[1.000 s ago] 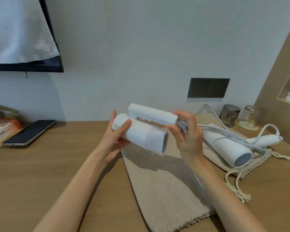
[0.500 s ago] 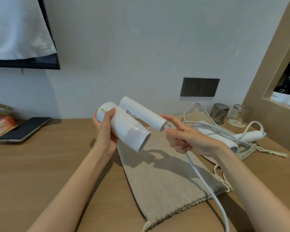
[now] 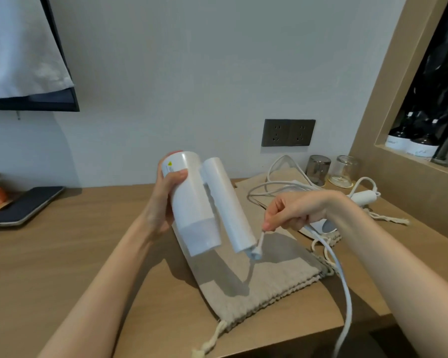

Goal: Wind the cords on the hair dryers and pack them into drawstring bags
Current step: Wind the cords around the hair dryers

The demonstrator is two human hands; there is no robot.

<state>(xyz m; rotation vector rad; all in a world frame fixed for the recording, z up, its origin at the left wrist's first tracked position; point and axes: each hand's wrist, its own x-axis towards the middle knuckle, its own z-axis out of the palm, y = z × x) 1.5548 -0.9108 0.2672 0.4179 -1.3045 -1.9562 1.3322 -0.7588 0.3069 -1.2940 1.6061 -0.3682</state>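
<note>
The wooden worktop (image 3: 75,249) carries a beige drawstring bag (image 3: 269,275) lying flat, its mouth towards the person. Above it, off the surface, is the white hair dryer (image 3: 192,202), nozzle down, its handle (image 3: 228,202) folded alongside the barrel. The left hand (image 3: 163,202) wraps the upper barrel, thumb across the front. The right hand (image 3: 287,213) pinches the cord (image 3: 347,293) just where it leaves the handle's end. From that hand the cord runs down over the bag and off the front edge of the worktop, out of sight.

No turns are on the dryer yet, so winding is only starting.

- **Biggest risk:** the hanging length. Its plug end is unseen below the edge and may catch there as it is drawn up, jerking the dryer in a one-handed grip.
- **Next:** behind the right hand a second hair dryer (image 3: 323,226) lies on another bag, its loose cord loops (image 3: 282,187) spread near. A wide winding swing could hook those loops and drag that dryer.
- **Then:** two glass tumblers (image 3: 318,169) stand just beyond the loops and could be tipped by such a tug.
- **Smallest:** a tight first turn at the handle's collar could kink the cord, and slack turns would slide off the smooth barrel.
</note>
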